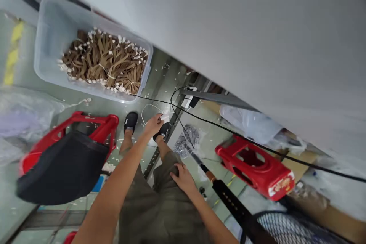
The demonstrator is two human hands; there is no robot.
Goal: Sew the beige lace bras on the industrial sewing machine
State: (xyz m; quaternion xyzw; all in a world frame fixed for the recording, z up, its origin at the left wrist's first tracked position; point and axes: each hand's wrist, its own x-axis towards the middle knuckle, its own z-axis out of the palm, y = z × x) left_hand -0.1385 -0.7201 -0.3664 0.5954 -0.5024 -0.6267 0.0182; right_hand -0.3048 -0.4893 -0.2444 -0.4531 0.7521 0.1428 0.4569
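My left hand (154, 125) reaches down over the floor, its fingers closed on a small white block (164, 117). A thin white cable (143, 111) curves beside the block; whether it joins the block I cannot tell. My right hand (184, 178) lies flat on my right knee, fingers apart, holding nothing. Ahead of the left hand, a white power strip (189, 97) with a black plug rests near the table's leg. A black cord (208, 119) runs across above it.
A clear plastic bin (54, 66) of bundled brown straps stands left. Red stools lie on both sides, one (100, 120) bearing black cloth and another (254, 166) tipped over. The white tabletop (228, 34) overhangs. A black fan (274, 219) stands lower right; white scraps litter the floor.
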